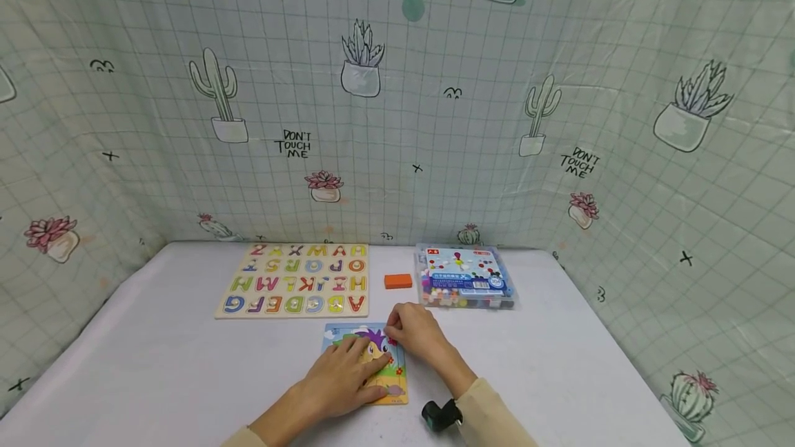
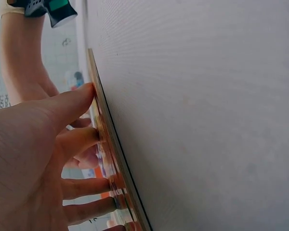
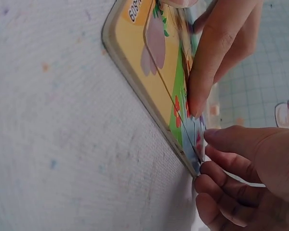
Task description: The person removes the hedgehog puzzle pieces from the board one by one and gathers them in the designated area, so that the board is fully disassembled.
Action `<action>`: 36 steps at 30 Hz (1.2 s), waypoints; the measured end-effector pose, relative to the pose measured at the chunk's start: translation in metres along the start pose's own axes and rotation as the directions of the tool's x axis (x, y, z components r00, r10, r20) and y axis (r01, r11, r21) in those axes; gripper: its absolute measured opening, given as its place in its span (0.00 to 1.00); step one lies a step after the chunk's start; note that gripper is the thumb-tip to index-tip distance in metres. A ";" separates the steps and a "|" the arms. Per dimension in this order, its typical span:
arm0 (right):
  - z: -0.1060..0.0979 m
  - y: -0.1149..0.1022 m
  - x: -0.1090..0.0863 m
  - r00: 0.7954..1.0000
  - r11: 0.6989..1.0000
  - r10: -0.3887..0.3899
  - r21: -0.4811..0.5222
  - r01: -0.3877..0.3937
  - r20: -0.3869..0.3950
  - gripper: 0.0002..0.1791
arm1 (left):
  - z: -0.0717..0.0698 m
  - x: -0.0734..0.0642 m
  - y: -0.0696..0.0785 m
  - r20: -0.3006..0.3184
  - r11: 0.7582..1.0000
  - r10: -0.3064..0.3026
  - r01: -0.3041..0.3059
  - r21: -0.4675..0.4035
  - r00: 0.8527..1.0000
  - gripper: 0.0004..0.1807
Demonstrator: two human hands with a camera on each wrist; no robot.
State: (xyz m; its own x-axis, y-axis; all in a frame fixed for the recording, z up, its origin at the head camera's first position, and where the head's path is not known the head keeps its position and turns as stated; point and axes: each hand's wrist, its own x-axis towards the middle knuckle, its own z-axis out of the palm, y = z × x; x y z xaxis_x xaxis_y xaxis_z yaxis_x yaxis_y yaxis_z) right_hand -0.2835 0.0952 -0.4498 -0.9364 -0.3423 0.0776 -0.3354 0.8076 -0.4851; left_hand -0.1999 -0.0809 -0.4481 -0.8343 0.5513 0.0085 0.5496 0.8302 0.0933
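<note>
A small jigsaw puzzle (image 1: 397, 397) with a cartoon picture lies flat on the white table. My left hand (image 1: 344, 374) rests across its face with fingers spread; in the left wrist view the thumb (image 2: 79, 98) touches the board near its edge. At the puzzle's far right corner, my right hand (image 1: 419, 333) has curled fingers and pinches the edge. The right wrist view shows the thumb (image 3: 231, 139) on the picture side and the other fingers (image 3: 216, 192) around the corner. Left fingers cover much of the picture's middle.
A wooden alphabet board (image 1: 298, 285) lies behind the puzzle to the left. An orange block (image 1: 398, 281) sits between it and a clear plastic case (image 1: 466, 278) of colourful beads. A patterned cloth (image 1: 397, 123) hangs behind the table. A black camera (image 1: 441, 416) is on the right wrist.
</note>
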 end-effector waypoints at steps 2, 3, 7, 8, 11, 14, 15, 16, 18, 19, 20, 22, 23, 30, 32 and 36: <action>0.000 0.000 0.000 1.000 1.000 0.004 0.016 -0.004 -0.002 0.06 | -0.001 0.000 0.000 -0.011 1.000 0.008 -0.008 0.013 1.000 0.30; -0.001 0.000 0.000 1.000 1.000 0.007 0.023 -0.007 -0.001 0.07 | -0.001 0.000 0.000 -0.015 1.000 0.012 -0.012 0.020 1.000 0.30; -0.003 0.001 0.000 1.000 0.998 0.013 0.067 -0.014 0.014 0.07 | -0.002 0.000 0.000 -0.022 0.999 0.028 -0.027 0.037 0.999 0.28; -0.004 0.001 0.000 1.000 0.997 0.013 0.080 -0.015 0.017 0.07 | -0.002 0.000 0.000 -0.019 0.999 0.030 -0.030 0.040 0.999 0.27; -0.005 0.002 0.002 0.999 0.993 0.024 0.115 -0.028 0.030 0.08 | -0.003 0.000 0.000 -0.010 0.998 0.033 -0.032 0.045 0.999 0.26; -0.005 0.002 0.002 0.998 0.988 0.035 0.146 -0.041 0.044 0.09 | -0.005 0.001 0.000 0.002 0.999 0.032 -0.032 0.045 0.999 0.26; -0.005 0.003 0.002 0.998 0.987 0.040 0.156 -0.047 0.049 0.09 | -0.005 0.001 0.000 0.006 0.999 0.031 -0.031 0.040 1.000 0.26; -0.005 0.003 0.001 0.998 0.985 0.040 0.165 -0.048 0.053 0.09 | -0.005 0.001 0.001 0.009 0.999 0.030 -0.031 0.035 0.999 0.26; -0.004 0.004 0.001 0.998 0.981 0.040 0.186 -0.050 0.056 0.09 | -0.006 0.001 0.002 0.007 0.999 0.032 -0.032 0.027 0.999 0.26; -0.004 0.004 0.000 0.998 0.979 0.041 0.196 -0.051 0.057 0.08 | -0.006 0.001 0.002 0.007 0.999 0.032 -0.032 0.023 0.999 0.26; -0.004 0.004 0.000 0.998 0.978 0.039 0.204 -0.050 0.056 0.08 | -0.005 0.000 0.002 0.006 0.999 0.032 -0.032 0.018 0.999 0.26; -0.003 0.005 0.000 0.998 0.975 0.032 0.220 -0.043 0.054 0.07 | -0.005 0.000 0.003 0.002 0.999 0.032 -0.032 0.012 0.999 0.26; -0.003 0.005 0.000 0.998 0.972 0.032 0.229 -0.044 0.056 0.07 | -0.005 0.000 0.003 0.000 0.999 0.031 -0.031 0.011 1.000 0.26; -0.003 0.007 0.002 0.997 0.954 0.023 0.297 -0.046 0.079 0.07 | -0.005 0.000 0.003 0.003 1.000 0.028 -0.028 0.002 1.000 0.26; -0.003 0.007 0.002 0.996 0.950 0.029 0.309 -0.054 0.086 0.07 | -0.005 0.001 0.003 0.005 1.000 0.027 -0.027 0.000 1.000 0.26; -0.002 0.007 0.002 0.995 0.947 0.038 0.316 -0.065 0.090 0.08 | -0.005 0.001 0.003 0.008 1.000 0.025 -0.025 0.002 1.000 0.26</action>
State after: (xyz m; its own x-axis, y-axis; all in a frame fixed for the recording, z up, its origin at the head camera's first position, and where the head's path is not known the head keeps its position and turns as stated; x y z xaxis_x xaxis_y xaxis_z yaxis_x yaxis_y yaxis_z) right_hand -0.2882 0.1015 -0.4513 -0.9353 -0.3533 -0.0197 -0.2243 0.6350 -0.7393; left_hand -0.1990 -0.0787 -0.4431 -0.8201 0.5722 0.0030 0.5701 0.8166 0.0908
